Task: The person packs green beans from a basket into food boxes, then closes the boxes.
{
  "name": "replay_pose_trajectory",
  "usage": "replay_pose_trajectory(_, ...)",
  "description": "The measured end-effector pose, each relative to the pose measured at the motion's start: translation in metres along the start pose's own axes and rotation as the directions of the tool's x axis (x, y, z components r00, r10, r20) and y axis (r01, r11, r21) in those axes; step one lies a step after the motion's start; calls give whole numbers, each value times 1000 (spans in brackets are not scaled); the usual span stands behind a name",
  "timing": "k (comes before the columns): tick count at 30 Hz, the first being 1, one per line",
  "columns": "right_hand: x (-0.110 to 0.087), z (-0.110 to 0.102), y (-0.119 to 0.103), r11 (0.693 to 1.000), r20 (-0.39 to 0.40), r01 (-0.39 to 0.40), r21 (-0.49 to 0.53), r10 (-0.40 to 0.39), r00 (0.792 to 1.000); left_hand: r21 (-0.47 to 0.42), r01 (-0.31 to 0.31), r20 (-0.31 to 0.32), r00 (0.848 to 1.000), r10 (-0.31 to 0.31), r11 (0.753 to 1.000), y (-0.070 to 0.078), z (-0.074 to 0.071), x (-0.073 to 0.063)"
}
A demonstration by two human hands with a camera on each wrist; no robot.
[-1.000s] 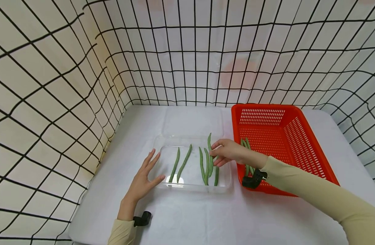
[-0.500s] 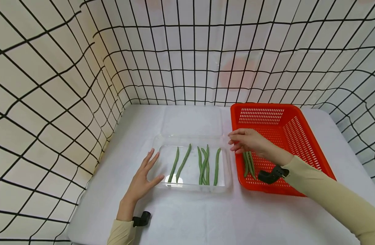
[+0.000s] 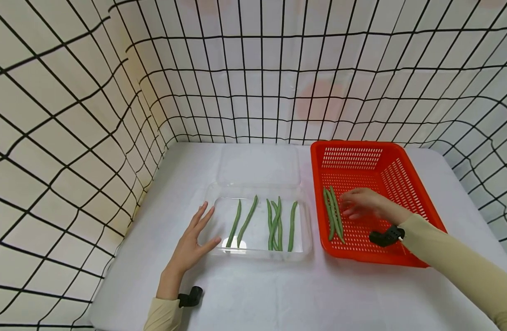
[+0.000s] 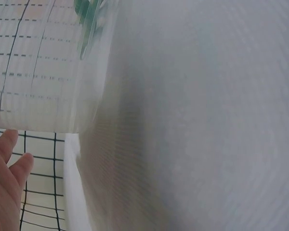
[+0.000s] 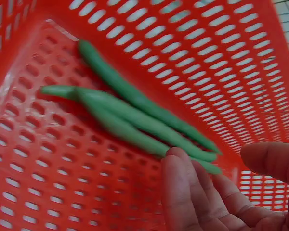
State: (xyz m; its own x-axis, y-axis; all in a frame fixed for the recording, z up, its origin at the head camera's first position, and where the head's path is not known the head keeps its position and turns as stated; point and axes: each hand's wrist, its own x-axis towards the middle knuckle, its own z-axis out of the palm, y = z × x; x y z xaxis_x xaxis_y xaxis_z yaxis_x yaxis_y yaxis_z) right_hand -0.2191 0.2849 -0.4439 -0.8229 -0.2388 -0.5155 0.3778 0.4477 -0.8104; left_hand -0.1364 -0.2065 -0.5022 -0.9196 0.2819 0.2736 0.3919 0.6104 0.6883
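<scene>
My left hand (image 3: 191, 248) rests with spread fingers against the left side of a clear plastic container (image 3: 253, 253), holding nothing. Several green beans lie inside it: two apart at the left, a crossed bunch (image 3: 274, 225) right of the middle, and a single green bean (image 3: 292, 226) by the right wall. Over the floor of the red basket, my right hand (image 3: 363, 202) hangs just right of a few green beans (image 3: 333, 214). In the right wrist view, the thumb stands apart from the fingers with nothing between them, and the fingertips overlap the ends of the green beans (image 5: 130, 113).
The red perforated basket (image 3: 421, 197) stands right of the container on a white-covered table (image 3: 278, 294). Behind the container lies its flat clear lid (image 3: 257, 165). A black wire grid (image 3: 237, 82) with white sheeting encloses the back and sides.
My right hand laid a green bean across the others in the container, let go, and moved right over the rim into the basket. My left hand has stayed in place.
</scene>
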Motion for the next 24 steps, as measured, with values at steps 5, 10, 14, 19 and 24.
replay_pose_trajectory(5,3,7,6,999,11,-44,19,44,999,-3,-7,-2,1000,7,1000,-1,0,0)
replay_pose_trajectory(10,9,13,9,997,-32,-79,12,79,996,-6,-5,0,1000,5,1000,-1,1,0)
replay_pose_trajectory(14,14,17,11,998,-50,-70,6,70,996,-14,-8,0,1000,8,1000,0,1,0)
replay_pose_trajectory(19,21,24,11,996,-77,-89,14,90,993,-20,-12,-2,1000,12,1000,0,0,-1)
replay_pose_trajectory(24,24,29,9,994,-97,-113,5,113,989,-14,-10,-4,1000,10,1000,0,1,0)
